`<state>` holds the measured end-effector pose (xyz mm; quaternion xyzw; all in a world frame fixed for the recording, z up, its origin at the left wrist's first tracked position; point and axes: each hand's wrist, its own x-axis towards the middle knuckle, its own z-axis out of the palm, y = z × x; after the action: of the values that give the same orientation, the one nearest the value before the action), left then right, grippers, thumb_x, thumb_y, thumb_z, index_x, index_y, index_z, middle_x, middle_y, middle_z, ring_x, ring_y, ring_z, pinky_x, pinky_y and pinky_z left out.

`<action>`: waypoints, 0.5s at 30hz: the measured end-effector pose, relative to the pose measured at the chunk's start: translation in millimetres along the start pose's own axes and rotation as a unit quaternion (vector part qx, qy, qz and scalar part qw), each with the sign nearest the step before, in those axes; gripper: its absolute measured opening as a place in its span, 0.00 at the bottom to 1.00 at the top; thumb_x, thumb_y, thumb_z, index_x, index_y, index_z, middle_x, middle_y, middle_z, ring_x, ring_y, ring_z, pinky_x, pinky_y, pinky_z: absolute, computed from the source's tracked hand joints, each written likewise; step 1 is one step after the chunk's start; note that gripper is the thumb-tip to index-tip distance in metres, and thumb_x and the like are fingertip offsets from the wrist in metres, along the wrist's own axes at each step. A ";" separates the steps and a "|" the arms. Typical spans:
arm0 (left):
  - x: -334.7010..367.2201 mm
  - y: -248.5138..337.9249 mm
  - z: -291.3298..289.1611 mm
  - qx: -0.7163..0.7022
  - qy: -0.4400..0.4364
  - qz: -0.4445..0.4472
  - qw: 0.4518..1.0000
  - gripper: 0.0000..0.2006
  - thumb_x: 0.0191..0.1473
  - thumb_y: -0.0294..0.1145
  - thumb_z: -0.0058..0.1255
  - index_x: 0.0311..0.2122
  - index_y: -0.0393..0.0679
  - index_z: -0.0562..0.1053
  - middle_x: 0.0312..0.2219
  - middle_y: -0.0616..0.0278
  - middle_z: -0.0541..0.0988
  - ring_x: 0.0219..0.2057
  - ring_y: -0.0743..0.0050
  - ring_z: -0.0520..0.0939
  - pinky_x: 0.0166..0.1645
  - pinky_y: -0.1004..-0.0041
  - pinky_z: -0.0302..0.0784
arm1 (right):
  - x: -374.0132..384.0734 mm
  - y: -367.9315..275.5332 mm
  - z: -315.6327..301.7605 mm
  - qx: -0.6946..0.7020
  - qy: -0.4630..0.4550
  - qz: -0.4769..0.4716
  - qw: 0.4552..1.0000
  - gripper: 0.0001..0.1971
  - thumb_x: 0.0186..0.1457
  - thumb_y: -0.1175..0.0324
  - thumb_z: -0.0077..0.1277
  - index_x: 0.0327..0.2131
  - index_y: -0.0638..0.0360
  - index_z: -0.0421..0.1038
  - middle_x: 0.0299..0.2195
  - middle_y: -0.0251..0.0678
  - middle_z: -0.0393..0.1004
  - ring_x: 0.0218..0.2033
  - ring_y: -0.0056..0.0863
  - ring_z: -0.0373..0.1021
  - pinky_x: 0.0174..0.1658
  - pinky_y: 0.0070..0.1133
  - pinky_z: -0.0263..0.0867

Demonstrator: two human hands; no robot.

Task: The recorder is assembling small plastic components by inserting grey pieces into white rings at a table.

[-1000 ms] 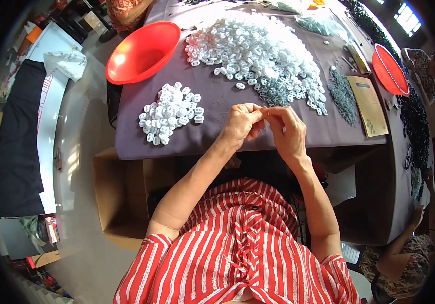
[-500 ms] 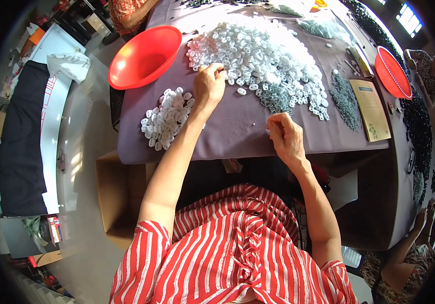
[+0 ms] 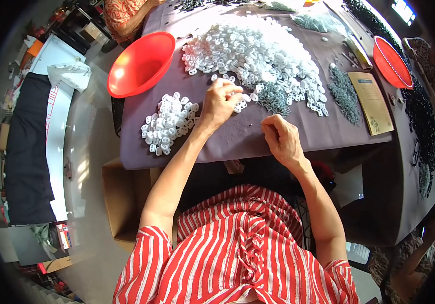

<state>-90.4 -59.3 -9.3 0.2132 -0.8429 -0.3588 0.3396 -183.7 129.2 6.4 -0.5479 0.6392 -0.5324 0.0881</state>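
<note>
Head view: your left hand [image 3: 220,103] reaches over the purple-grey tablecloth [image 3: 232,139], at the near edge of the large pile of white pieces [image 3: 258,53]. Its fingers are bent and point toward the right, and a few loose white pieces [image 3: 240,107] lie at its fingertips; you cannot tell from here whether the fingers are closed on one. Your right hand [image 3: 282,139] is near the table's front edge, its fingers curled inward, and whether anything is pinched inside is hidden. The two hands are apart from each other.

Just beyond your right hand, a small heap of grey parts [image 3: 274,99] touches the large pile's near side. A second grey heap [image 3: 344,93] lies farther right, beside a tan booklet [image 3: 369,104]. To the left of your left wrist sits the smaller pile of white pieces [image 3: 166,124], well apart from the large one. Beyond it, at the table's left edge, is a red bowl [image 3: 141,63]. At your far right, a red basket [image 3: 391,66] stands near a long spread of black pieces [image 3: 423,129].
</note>
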 end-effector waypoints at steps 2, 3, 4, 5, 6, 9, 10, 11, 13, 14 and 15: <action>0.6 -7.6 -9.2 -0.021 0.110 -0.051 0.992 0.06 0.45 0.25 0.54 0.32 0.41 0.77 0.33 0.65 0.73 0.23 0.80 0.75 0.27 0.81 0.72 | 0.0 -4.1 1.6 -0.001 -0.005 -0.015 1.000 0.04 0.48 0.79 0.47 0.29 0.63 0.65 0.21 0.38 0.68 0.20 0.28 0.67 0.25 0.20 0.62; 5.4 -35.7 -13.1 0.027 0.141 -0.038 0.989 0.06 0.46 0.24 0.53 0.32 0.40 0.76 0.32 0.64 0.73 0.20 0.81 0.74 0.26 0.81 0.71 | -0.6 -6.4 3.4 0.001 -0.007 -0.018 1.000 0.04 0.48 0.79 0.47 0.29 0.63 0.65 0.21 0.38 0.68 0.20 0.28 0.67 0.25 0.20 0.62; 11.6 -33.7 -15.8 0.018 0.161 -0.075 0.984 0.05 0.43 0.25 0.53 0.29 0.41 0.77 0.27 0.59 0.76 0.23 0.71 0.77 0.28 0.75 0.72 | -0.2 -5.6 2.6 -0.009 -0.006 -0.015 1.000 0.04 0.48 0.79 0.47 0.29 0.63 0.65 0.21 0.38 0.68 0.20 0.29 0.67 0.25 0.20 0.62; 17.5 -35.3 -17.1 -0.006 0.127 -0.097 0.987 0.05 0.43 0.25 0.53 0.29 0.41 0.77 0.25 0.59 0.77 0.23 0.71 0.77 0.29 0.75 0.72 | 0.1 -4.9 2.1 -0.018 -0.006 -0.011 1.000 0.04 0.47 0.79 0.48 0.29 0.63 0.65 0.21 0.38 0.68 0.20 0.29 0.67 0.25 0.21 0.63; 21.6 -35.0 -18.2 -0.029 0.093 -0.119 0.988 0.05 0.42 0.24 0.52 0.28 0.40 0.77 0.23 0.59 0.77 0.22 0.71 0.77 0.29 0.74 0.72 | -0.1 -4.4 2.2 -0.019 -0.006 -0.012 1.000 0.04 0.47 0.79 0.48 0.29 0.63 0.65 0.21 0.38 0.68 0.20 0.29 0.67 0.25 0.21 0.63; 34.2 -16.3 -13.0 0.020 0.029 -0.050 0.998 0.06 0.40 0.27 0.54 0.27 0.41 0.77 0.23 0.59 0.78 0.24 0.71 0.79 0.30 0.74 0.72 | -1.0 -3.3 2.0 -0.016 -0.003 -0.010 1.000 0.04 0.47 0.79 0.48 0.29 0.63 0.65 0.20 0.38 0.68 0.20 0.29 0.67 0.25 0.21 0.63; 39.4 -14.2 -8.3 0.034 0.024 -0.090 0.995 0.07 0.39 0.30 0.55 0.27 0.43 0.77 0.23 0.59 0.79 0.25 0.69 0.79 0.31 0.72 0.73 | -0.2 -4.2 2.4 -0.016 -0.001 -0.006 1.000 0.04 0.47 0.79 0.48 0.29 0.63 0.65 0.20 0.38 0.68 0.20 0.28 0.67 0.25 0.21 0.63; 42.2 -11.9 -3.1 0.071 0.038 -0.090 0.993 0.07 0.39 0.30 0.55 0.27 0.43 0.77 0.23 0.59 0.79 0.25 0.67 0.79 0.31 0.71 0.73 | 0.3 -5.0 3.0 -0.017 0.000 -0.001 1.000 0.04 0.47 0.79 0.48 0.29 0.63 0.65 0.20 0.38 0.68 0.20 0.28 0.67 0.25 0.21 0.63; 48.2 -7.2 1.8 0.149 0.029 -0.086 0.985 0.11 0.38 0.32 0.57 0.32 0.45 0.77 0.24 0.60 0.79 0.27 0.69 0.80 0.33 0.73 0.74 | -0.1 -4.6 4.6 -0.014 -0.002 -0.003 1.000 0.04 0.47 0.79 0.48 0.29 0.63 0.65 0.20 0.38 0.68 0.20 0.28 0.67 0.25 0.21 0.63; 49.5 -6.5 4.5 0.149 0.029 -0.086 0.985 0.11 0.38 0.32 0.57 0.32 0.45 0.77 0.24 0.60 0.79 0.27 0.69 0.80 0.33 0.73 0.74 | -0.1 -4.2 4.6 -0.011 -0.001 -0.003 1.000 0.04 0.47 0.79 0.48 0.29 0.63 0.65 0.20 0.38 0.68 0.20 0.28 0.67 0.25 0.21 0.63; 50.5 -4.5 6.9 0.159 0.040 -0.077 0.983 0.11 0.38 0.32 0.56 0.32 0.46 0.77 0.24 0.61 0.79 0.27 0.68 0.80 0.33 0.72 0.74 | 0.4 -4.1 3.9 -0.012 -0.002 -0.004 1.000 0.04 0.47 0.79 0.48 0.29 0.63 0.65 0.20 0.38 0.68 0.20 0.28 0.67 0.25 0.21 0.63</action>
<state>-129.2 -89.5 5.0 0.3434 -0.8557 -0.2366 0.3063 -178.7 127.3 8.2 -0.5520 0.6432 -0.5244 0.0809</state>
